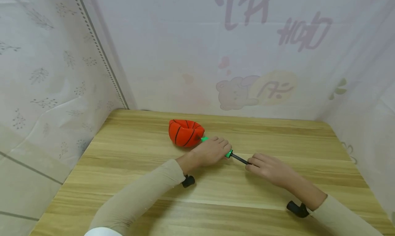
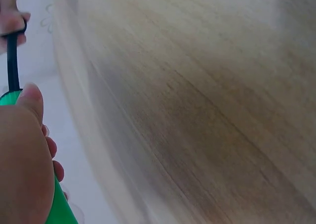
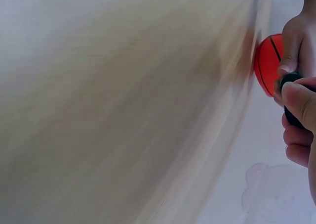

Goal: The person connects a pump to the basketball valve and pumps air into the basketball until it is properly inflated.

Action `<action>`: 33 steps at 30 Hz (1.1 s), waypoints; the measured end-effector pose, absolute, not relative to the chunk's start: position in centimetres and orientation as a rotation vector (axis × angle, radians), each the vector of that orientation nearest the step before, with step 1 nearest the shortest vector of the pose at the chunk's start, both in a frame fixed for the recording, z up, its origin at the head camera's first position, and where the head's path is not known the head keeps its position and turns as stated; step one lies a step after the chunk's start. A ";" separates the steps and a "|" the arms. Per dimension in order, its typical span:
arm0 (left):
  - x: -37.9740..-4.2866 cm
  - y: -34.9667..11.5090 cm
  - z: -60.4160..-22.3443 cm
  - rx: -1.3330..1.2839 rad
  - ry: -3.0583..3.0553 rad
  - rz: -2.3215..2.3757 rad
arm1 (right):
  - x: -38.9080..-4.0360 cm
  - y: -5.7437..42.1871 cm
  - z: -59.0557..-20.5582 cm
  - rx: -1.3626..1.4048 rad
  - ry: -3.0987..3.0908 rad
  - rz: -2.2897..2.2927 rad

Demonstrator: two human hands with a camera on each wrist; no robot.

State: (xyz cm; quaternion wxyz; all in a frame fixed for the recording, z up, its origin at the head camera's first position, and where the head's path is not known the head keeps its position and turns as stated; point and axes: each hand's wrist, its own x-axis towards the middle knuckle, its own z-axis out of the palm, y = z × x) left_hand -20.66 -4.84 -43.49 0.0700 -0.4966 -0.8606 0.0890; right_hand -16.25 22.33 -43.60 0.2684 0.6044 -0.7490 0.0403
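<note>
A partly deflated orange-red ball with black lines, its top sunk in, lies toward the back of the table. Against its right side is the tip of a green hand pump. My left hand grips the pump's green barrel, covering most of it in the head view. A black rod sticks out of the barrel toward the right. At its end, my right hand holds the black handle, with fingers and thumb curled round it. The right wrist view shows the ball behind both hands.
The wooden table reaches back to a pale printed cloth wall, with more cloth at the left and right. Black camera mounts sit under both wrists, close above the tabletop.
</note>
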 end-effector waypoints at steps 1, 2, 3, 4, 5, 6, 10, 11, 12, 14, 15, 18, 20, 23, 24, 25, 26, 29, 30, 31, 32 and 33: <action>-20.7 -4.9 -43.5 -1.487 -2.589 0.278 | -16.5 21.9 -43.6 1.633 -2.025 0.105; -20.7 -4.9 -43.5 -1.479 -2.587 0.290 | -16.8 21.6 -43.7 1.632 -2.028 0.103; -20.7 -4.9 -43.5 -1.472 -2.584 0.301 | -17.1 21.2 -43.7 1.629 -2.034 0.099; -20.8 -4.9 -43.5 -1.467 -2.584 0.313 | -17.3 20.8 -43.8 1.624 -2.032 0.097; -20.8 -4.9 -43.5 -1.465 -2.587 0.323 | -17.5 20.5 -43.8 1.622 -2.028 0.097; -20.8 -4.9 -43.5 -1.467 -2.589 0.327 | -17.7 20.2 -43.9 1.621 -2.025 0.096; -20.8 -4.9 -43.5 -1.490 -2.598 0.321 | -18.3 19.1 -43.9 1.627 -1.999 0.104; -20.8 -5.0 -43.6 -1.494 -2.598 0.318 | -18.4 19.0 -43.9 1.629 -1.991 0.109; -20.8 -5.0 -43.6 -1.496 -2.597 0.315 | -18.5 18.9 -43.9 1.632 -1.986 0.112; -20.8 -5.1 -43.5 -1.495 -2.600 0.303 | -18.6 18.9 -44.0 1.631 -1.973 0.121; -20.9 -5.1 -43.5 -1.497 -2.602 0.299 | -18.5 19.0 -44.0 1.629 -1.968 0.122; -20.9 -5.2 -43.5 -1.503 -2.607 0.293 | -18.2 19.6 -44.1 1.630 -1.958 0.134; -20.8 -5.1 -43.5 -1.508 -2.612 0.298 | -17.7 20.4 -44.2 1.630 -1.977 0.145; -20.8 -5.0 -43.5 -1.515 -2.617 0.313 | -16.6 21.8 -44.3 1.630 -2.016 0.160; -20.8 -5.0 -43.5 -1.516 -2.620 0.323 | -16.2 22.3 -44.3 1.627 -2.030 0.165; -20.8 -5.0 -43.5 -1.517 -2.624 0.331 | -15.9 22.8 -44.4 1.622 -2.038 0.169; -20.8 -5.1 -43.5 -1.516 -2.627 0.335 | -15.6 23.3 -44.4 1.619 -2.044 0.171; -20.8 -5.2 -43.4 -1.512 -2.625 0.345 | -14.6 24.7 -44.3 1.610 -2.072 0.172; -20.8 -5.2 -43.4 -1.511 -2.622 0.346 | -14.4 25.1 -44.2 1.605 -2.074 0.165; -20.8 -5.2 -43.4 -1.511 -2.615 0.345 | -14.2 25.4 -44.2 1.607 -2.069 0.166; -20.7 -5.2 -43.4 -1.514 -2.611 0.339 | -14.0 25.6 -44.1 1.609 -2.071 0.165; -20.7 -5.2 -43.4 -1.515 -2.606 0.340 | -13.9 25.7 -44.1 1.612 -2.066 0.163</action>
